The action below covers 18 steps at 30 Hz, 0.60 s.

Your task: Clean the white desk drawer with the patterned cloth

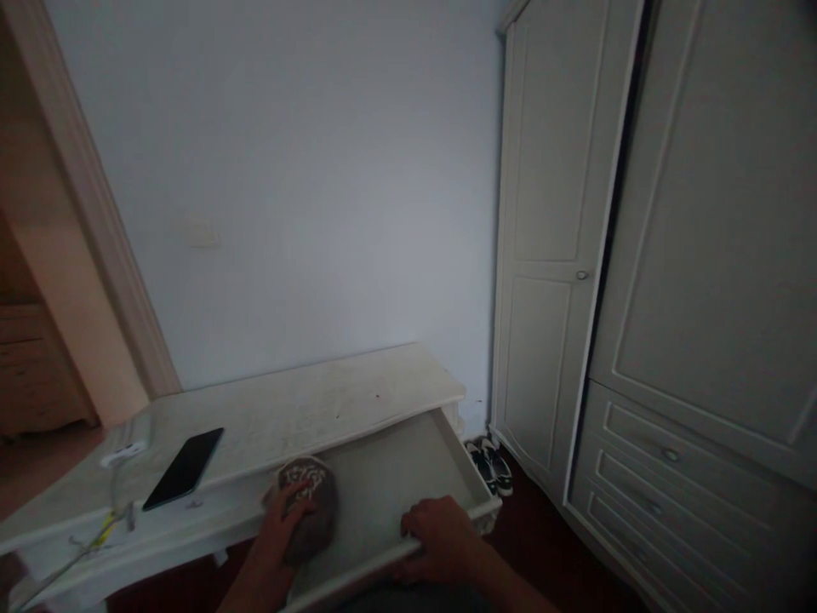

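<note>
A grey-brown cloth item [317, 519], perhaps a cap, with a white pattern on it, is gripped in my left hand [281, 532]. It hangs over the left side of a pulled-out drawer [471, 466]. The fingers of my left hand lie across the pattern, and the item's far side is hidden. My right hand [440, 538] is closed over the drawer's front edge, fingers curled to the inside. The pale drawer bottom shows between both hands.
The drawer belongs to a white desk [357, 392] against the wall. A dark tablet [185, 468] and a white power strip [124, 451] with a cable lie on its left part. Dark shoes [490, 466] stand on the floor by a white wardrobe [549, 340].
</note>
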### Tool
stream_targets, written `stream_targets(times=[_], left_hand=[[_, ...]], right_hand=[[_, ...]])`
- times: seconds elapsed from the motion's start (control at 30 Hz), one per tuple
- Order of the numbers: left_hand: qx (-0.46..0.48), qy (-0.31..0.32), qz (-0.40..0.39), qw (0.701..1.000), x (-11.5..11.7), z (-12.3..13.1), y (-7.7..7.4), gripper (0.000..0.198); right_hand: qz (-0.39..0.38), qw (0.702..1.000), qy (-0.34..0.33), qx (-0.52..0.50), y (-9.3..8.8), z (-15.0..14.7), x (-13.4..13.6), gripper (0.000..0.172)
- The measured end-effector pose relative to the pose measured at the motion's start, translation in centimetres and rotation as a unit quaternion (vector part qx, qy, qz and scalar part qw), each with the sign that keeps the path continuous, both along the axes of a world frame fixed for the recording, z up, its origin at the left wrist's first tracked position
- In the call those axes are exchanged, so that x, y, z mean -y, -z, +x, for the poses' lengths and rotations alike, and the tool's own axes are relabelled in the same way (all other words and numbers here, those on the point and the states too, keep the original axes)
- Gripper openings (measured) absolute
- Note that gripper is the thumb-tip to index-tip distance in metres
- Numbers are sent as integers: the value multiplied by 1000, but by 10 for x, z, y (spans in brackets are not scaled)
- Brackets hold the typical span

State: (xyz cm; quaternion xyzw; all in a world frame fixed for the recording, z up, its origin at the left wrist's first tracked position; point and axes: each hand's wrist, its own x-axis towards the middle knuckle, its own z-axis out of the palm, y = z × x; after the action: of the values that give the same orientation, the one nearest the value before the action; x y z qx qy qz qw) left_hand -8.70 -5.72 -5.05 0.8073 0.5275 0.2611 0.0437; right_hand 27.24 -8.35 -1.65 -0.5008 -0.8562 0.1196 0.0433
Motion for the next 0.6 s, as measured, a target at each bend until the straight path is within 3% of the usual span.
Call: stream_targets(times=[0.1,0.23,0.3,0.4,0.6], left_hand=[[58,12,-10,998,0,-9,14,56],[112,25,-71,991,-3,-1,8,41],[145,-40,-45,988,-8,12,8,47],[167,-138,22,976,-17,34,8,73],[177,-245,-50,952,-38,48,-8,79]], right_hand=[[14,1000,4,6,0,-1,2,71],[29,999,11,13,1,-2,3,72],[36,999,14,15,3,-2,4,74],[48,999,15,18,5,-3,3,73],[72,997,-4,21,8,-3,2,74]])
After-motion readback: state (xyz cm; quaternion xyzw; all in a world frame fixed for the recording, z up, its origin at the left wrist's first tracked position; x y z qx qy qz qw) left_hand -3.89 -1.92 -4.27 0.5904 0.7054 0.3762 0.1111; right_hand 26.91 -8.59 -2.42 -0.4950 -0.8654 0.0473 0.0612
